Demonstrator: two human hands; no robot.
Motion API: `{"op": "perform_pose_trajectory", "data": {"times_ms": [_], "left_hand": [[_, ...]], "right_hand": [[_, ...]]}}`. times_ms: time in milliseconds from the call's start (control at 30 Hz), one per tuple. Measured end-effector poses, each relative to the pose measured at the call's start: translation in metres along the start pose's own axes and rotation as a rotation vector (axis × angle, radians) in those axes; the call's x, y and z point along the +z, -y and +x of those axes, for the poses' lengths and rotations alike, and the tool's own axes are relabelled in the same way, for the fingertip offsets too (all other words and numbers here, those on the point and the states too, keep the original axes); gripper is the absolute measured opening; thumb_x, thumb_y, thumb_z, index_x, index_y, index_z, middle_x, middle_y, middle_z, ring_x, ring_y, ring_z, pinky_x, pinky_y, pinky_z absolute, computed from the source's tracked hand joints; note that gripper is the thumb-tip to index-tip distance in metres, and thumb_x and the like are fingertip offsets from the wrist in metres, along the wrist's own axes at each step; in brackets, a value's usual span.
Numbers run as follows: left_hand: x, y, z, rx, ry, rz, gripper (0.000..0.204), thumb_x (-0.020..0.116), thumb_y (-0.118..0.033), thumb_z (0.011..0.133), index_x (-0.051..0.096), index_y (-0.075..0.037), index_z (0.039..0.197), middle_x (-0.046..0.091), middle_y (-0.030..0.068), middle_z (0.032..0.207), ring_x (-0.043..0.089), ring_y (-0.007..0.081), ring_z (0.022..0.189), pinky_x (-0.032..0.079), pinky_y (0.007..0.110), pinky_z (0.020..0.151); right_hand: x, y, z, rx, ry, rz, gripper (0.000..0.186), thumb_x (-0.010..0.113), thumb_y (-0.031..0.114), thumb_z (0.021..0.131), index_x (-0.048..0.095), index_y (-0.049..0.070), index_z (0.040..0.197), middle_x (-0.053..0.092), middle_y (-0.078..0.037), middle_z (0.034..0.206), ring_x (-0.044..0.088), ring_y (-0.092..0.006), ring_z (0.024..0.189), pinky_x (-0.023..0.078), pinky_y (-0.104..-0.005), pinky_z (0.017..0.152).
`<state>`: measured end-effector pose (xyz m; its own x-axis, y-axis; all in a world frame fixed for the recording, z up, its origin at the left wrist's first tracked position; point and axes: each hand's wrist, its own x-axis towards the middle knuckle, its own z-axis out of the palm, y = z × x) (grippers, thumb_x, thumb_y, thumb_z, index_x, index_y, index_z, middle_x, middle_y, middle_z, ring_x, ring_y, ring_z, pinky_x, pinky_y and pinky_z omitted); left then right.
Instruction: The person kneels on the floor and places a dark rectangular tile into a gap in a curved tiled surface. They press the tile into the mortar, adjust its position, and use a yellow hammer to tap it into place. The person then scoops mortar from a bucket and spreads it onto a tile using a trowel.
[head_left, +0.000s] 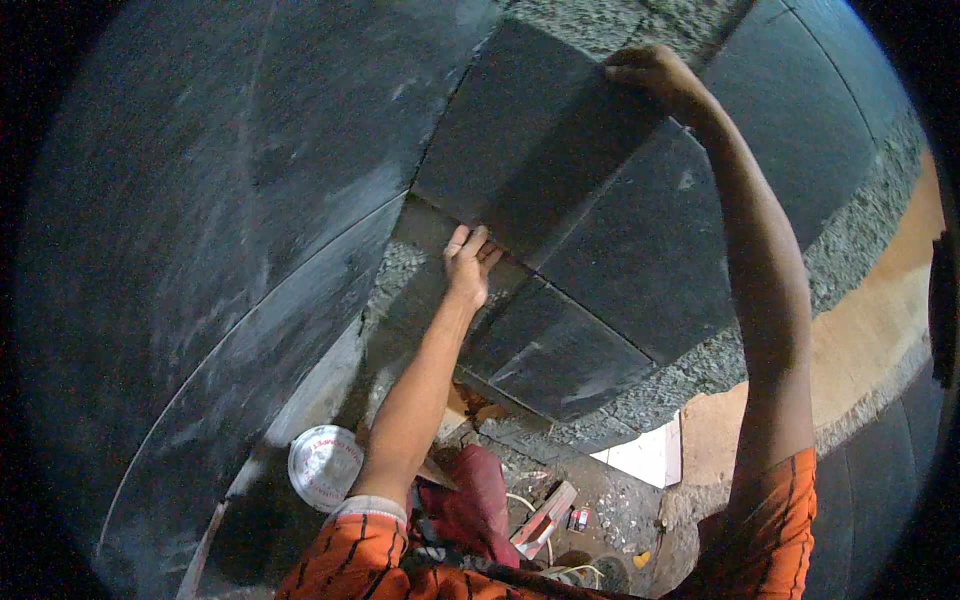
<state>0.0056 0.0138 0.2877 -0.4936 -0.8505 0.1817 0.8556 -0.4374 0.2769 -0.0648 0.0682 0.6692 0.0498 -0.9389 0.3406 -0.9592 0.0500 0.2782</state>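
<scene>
A large dark grey tile [505, 110] lies between my two hands, with rough mortar along its far edge. My left hand [470, 265] is at the near edge of this tile, its fingers bent and pressed against the edge. My right hand [655, 80] reaches to the far right corner, fingers curled over the edge and thumb hidden. Beside it on the right lies another dark tile [640, 235], and a smaller dark tile [565, 350] is nearer to me. Narrow joints run between them.
A tall dark tiled wall [220, 200] rises on the left. Rough grey mortar [690, 360] borders the tiles on the right. Below stand a round white-lidded bucket [327, 465] and a wooden-handled tool [545, 515] on the debris-strewn ground [610, 510]. A tan board [710, 430] lies at right.
</scene>
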Motion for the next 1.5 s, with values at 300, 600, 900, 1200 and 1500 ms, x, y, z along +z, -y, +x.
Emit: {"op": "perform_pose_trajectory", "data": {"times_ms": [300, 600, 900, 1200, 1500], "left_hand": [[-0.004, -0.001, 0.004, -0.014, 0.072, -0.060, 0.017, 0.062, -0.010, 0.082, 0.048, -0.013, 0.092, 0.051, -0.0009, 0.090, 0.051, 0.0161, 0.085, 0.045, 0.039, 0.079], [-0.006, 0.001, 0.001, 0.013, 0.095, -0.044, 0.009, 0.059, -0.012, 0.086, 0.051, -0.012, 0.092, 0.053, -0.0010, 0.085, 0.053, 0.0146, 0.081, 0.044, 0.034, 0.078], [0.007, -0.009, -0.005, -0.003, 0.001, 0.007, 0.011, 0.057, -0.012, 0.085, 0.047, -0.013, 0.080, 0.051, -0.0015, 0.080, 0.051, 0.0130, 0.077, 0.043, 0.032, 0.074], [0.002, -0.002, -0.003, 0.009, 0.027, -0.011, 0.005, 0.056, -0.014, 0.086, 0.051, -0.014, 0.084, 0.054, -0.0039, 0.081, 0.052, 0.0103, 0.071, 0.044, 0.029, 0.069], [0.002, -0.003, -0.005, -0.004, 0.067, -0.056, 0.024, 0.059, -0.014, 0.084, 0.049, -0.012, 0.106, 0.053, -0.0023, 0.092, 0.050, 0.0126, 0.081, 0.043, 0.032, 0.073]], "right_hand": [[-0.007, -0.007, 0.019, -0.002, 0.054, -0.122, 0.031, 0.063, 0.029, 0.081, 0.066, 0.005, 0.101, 0.067, -0.009, 0.090, 0.062, -0.0193, 0.083, 0.048, -0.0337, 0.077], [-0.006, -0.002, 0.014, 0.025, 0.052, -0.181, 0.030, 0.064, 0.029, 0.081, 0.067, 0.007, 0.101, 0.068, -0.010, 0.091, 0.063, -0.0203, 0.082, 0.049, -0.0353, 0.076], [-0.010, 0.008, 0.011, 0.116, 0.094, -0.053, 0.030, 0.063, 0.028, 0.082, 0.066, 0.005, 0.101, 0.067, -0.009, 0.088, 0.062, -0.0166, 0.079, 0.050, -0.0321, 0.074], [-0.011, -0.007, 0.010, -0.028, 0.089, -0.023, 0.033, 0.063, 0.028, 0.083, 0.064, 0.003, 0.104, 0.066, -0.009, 0.093, 0.061, -0.0174, 0.085, 0.047, -0.0321, 0.079], [-0.007, -0.011, 0.017, 0.019, 0.131, -0.157, 0.030, 0.061, 0.026, 0.084, 0.064, 0.003, 0.103, 0.066, -0.006, 0.092, 0.060, -0.0153, 0.084, 0.047, -0.0315, 0.078]]}}
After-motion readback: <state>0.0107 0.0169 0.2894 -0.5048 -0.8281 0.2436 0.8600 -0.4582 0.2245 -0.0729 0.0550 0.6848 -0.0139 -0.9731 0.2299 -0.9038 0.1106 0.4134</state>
